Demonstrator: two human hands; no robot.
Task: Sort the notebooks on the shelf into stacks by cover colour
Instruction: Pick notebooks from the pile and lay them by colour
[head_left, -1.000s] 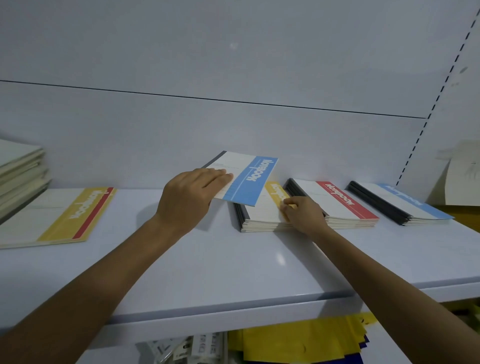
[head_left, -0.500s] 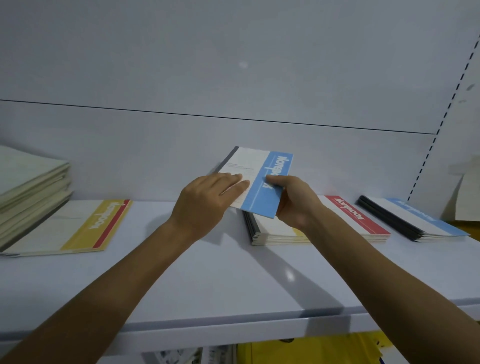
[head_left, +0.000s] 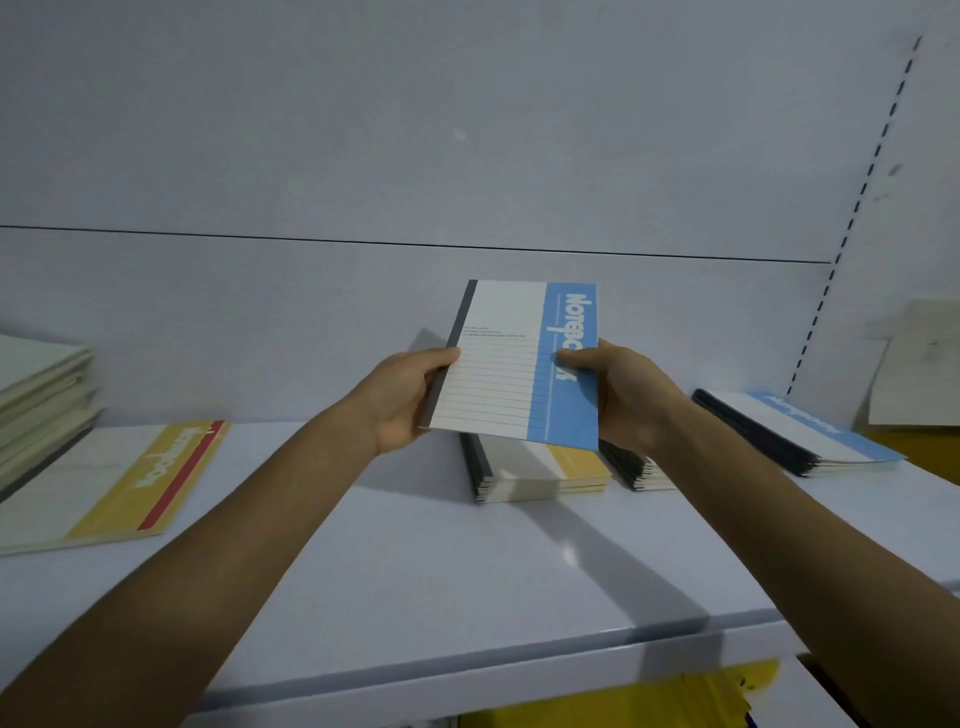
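White shelf (head_left: 415, 571), blue notebook (head_left: 519, 364) hiding yellow stack (head_left: 545, 473), seemingly apart

The front of the shelf (head_left: 415, 571) gives wide room between the yellow-red notebook (head_left: 119, 478) and the yellow stack (head_left: 535, 475). Above this stack, the left hand (head_left: 400, 400), the right hand (head_left: 623, 395) and the blue notebook (head_left: 519, 364) they hold fill the space. At right stand a partly hidden stack (head_left: 636, 473) and the blue stack (head_left: 800, 431). A pale pile (head_left: 41, 395) blocks the far left.
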